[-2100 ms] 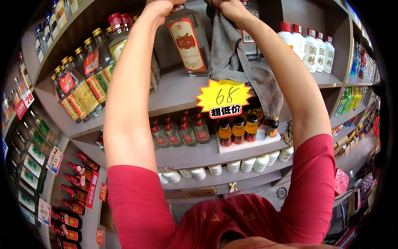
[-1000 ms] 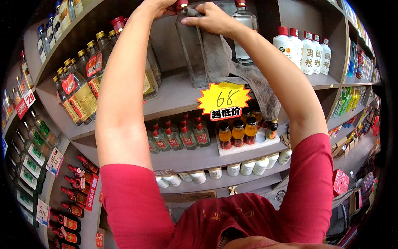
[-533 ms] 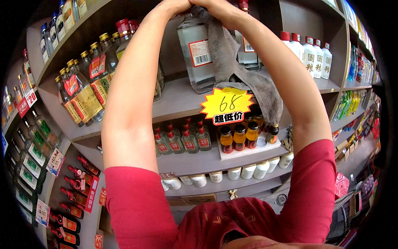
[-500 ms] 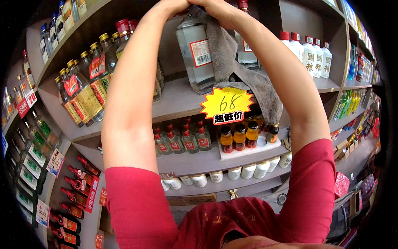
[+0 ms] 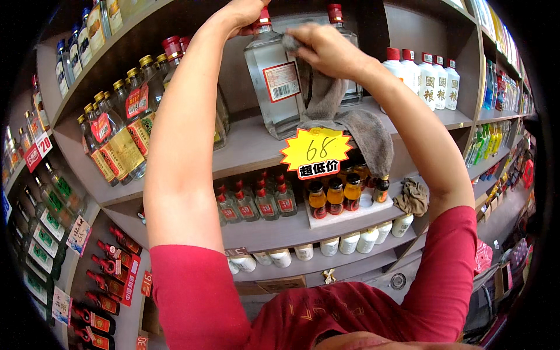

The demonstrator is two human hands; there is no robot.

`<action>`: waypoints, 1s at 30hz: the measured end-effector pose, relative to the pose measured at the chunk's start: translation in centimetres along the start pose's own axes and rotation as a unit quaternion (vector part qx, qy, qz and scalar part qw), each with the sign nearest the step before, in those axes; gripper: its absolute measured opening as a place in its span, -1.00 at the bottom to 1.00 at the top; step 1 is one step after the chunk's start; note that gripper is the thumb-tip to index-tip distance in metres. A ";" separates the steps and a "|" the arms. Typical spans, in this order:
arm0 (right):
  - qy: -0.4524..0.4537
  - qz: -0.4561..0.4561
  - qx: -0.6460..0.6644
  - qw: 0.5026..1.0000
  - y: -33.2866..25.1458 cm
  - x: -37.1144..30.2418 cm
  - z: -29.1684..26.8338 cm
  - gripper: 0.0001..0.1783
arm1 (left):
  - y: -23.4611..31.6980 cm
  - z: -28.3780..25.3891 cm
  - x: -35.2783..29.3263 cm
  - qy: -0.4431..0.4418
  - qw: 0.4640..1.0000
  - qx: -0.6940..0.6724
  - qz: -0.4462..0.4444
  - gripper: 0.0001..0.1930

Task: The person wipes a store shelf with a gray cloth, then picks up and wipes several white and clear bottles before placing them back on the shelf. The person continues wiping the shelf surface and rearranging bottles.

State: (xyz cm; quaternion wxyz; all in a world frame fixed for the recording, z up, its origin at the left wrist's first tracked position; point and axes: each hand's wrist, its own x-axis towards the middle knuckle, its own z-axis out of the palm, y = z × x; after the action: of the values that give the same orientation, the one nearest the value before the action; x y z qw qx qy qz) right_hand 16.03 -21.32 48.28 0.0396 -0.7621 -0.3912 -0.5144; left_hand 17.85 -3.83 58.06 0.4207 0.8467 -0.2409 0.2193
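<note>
While our left hand (image 5: 246, 14) is gripping the square clear bottle (image 5: 273, 96) at its red cap, our right hand (image 5: 329, 51) is pinching a bunched end of the grey cloth (image 5: 326, 100) beside the bottle's shoulder. The left fingers are curling narrowly around the cap, partly out of view; that hold is probably steadying the tall glass and leaving its sides free. We are gathering the cloth small between thumb and fingers, likely making a firm pad, though we cannot tell how hard it is pressing. The bottle is sitting near the front edge of the upper shelf (image 5: 239, 153), its back label facing us; whether the shelf is bearing all its weight, we cannot tell.

The cloth's loose length is drooping over that edge beside a yellow starburst price tag (image 5: 317, 150), which is facing outward, presumably for easy reading. Behind our right hand, a second red-capped bottle (image 5: 350, 38) is standing. Gold-capped bottles (image 5: 122, 143) are filling the left; white bottles (image 5: 426, 81) are lining up at right. Below, small red-capped bottles (image 5: 265, 205) are standing grouped, and black-lidded amber bottles (image 5: 335, 196) are sitting in a white foam tray (image 5: 344, 216), probably for support. A crumpled brown cloth (image 5: 412, 198) is lying nearby.
</note>
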 end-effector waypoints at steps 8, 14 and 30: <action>0.149 -0.063 -0.066 0.985 -3.4 2.9 3.9 -0.57 | -2.8 -1.5 2.7 0.060 0.988 0.097 0.100 -0.58; -0.118 0.038 0.113 0.986 0.3 -1.9 4.2 -0.73 | -3.1 -0.6 1.8 0.072 0.991 0.091 0.069 -0.53; -0.031 0.254 0.565 0.784 1.9 3.5 5.0 -0.46 | -4.3 -2.4 2.7 0.019 0.995 -0.041 0.091 -0.68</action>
State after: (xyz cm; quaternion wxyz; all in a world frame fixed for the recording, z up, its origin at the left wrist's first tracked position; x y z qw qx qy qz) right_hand 21.60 -18.41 49.44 0.5806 -0.6907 -0.4049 -0.1481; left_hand 22.09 -0.20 58.31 0.4379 0.7989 -0.3175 0.2631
